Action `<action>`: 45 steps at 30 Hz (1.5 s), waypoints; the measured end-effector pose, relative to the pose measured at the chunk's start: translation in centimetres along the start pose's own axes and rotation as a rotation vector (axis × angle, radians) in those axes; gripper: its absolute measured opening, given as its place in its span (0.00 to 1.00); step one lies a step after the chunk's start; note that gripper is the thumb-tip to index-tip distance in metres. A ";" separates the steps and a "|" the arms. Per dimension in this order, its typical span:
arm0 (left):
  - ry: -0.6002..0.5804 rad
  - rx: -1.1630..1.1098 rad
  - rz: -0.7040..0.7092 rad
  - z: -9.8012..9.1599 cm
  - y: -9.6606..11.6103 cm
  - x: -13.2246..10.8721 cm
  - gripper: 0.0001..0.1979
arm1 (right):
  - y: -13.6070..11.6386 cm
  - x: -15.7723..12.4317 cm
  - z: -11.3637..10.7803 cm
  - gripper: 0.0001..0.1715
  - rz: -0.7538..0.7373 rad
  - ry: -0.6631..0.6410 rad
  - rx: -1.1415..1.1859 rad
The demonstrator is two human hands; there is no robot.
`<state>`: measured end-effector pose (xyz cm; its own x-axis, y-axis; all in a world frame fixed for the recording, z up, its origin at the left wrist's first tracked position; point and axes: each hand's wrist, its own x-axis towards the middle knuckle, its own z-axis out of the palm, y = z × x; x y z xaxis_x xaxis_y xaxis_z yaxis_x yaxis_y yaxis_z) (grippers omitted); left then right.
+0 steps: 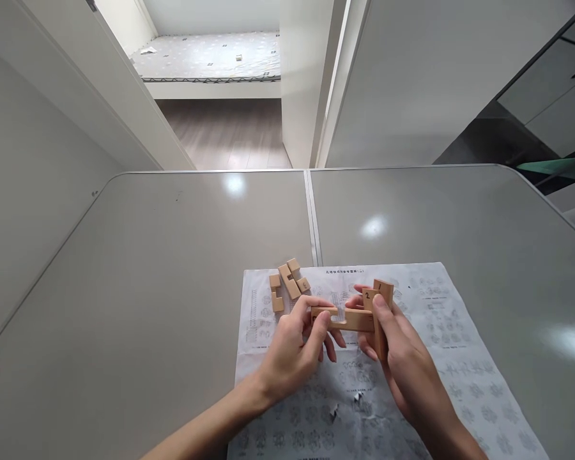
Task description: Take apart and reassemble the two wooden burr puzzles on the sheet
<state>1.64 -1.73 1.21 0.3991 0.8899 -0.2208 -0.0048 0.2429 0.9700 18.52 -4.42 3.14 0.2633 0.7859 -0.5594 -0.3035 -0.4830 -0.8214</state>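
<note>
My left hand (pixel 303 342) pinches the left end of a notched wooden puzzle piece (pixel 357 321) that lies level between my hands, its notch facing up. The far end of this piece meets the pieces in my right hand (pixel 402 345); how they interlock there is hidden by the fingers. My right hand is closed around two upright wooden puzzle pieces, one marked 2 (pixel 368 296) and one marked 1 (pixel 386 289). Beyond my left hand, a notched piece (pixel 276 303) and a small cluster of puzzle pieces (pixel 290 281) rest on the paper.
A large printed sheet (pixel 460 332) with puzzle diagrams lies under my hands, torn in spots near the front. It sits on a grey table (pixel 148 287) with a seam (pixel 311 217) running through the middle. Past the table's far edge are a doorway and a bed (pixel 211 57).
</note>
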 end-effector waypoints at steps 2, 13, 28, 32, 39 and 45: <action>-0.009 0.010 0.011 0.1 -0.1 -0.1 0.19 | 0.1 -0.2 0.0 0.35 -0.032 -0.014 -0.049; -0.006 -0.037 0.020 0.3 -0.5 -0.4 0.19 | 0.1 -0.5 1.0 0.33 -0.271 0.013 -0.362; -0.052 -0.283 0.002 -0.5 0.2 0.2 0.21 | -0.8 -0.7 -0.1 0.29 -0.288 0.088 -0.432; -0.064 -0.296 -0.007 -0.5 0.2 0.2 0.22 | -0.3 -0.7 -0.4 0.31 -0.302 0.152 -0.522; -0.058 -0.323 -0.010 -0.3 -0.2 0.2 0.21 | 0.7 -1.2 0.0 0.33 -0.336 0.107 -0.455; -0.090 -0.364 -0.033 -0.2 0.0 0.1 0.21 | 2.6 -1.2 -0.1 0.33 -0.517 0.183 -0.452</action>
<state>1.51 -1.56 1.20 0.4834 0.8457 -0.2261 -0.3093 0.4066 0.8597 17.49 -6.58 1.68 0.4326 0.8994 -0.0632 0.3007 -0.2100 -0.9303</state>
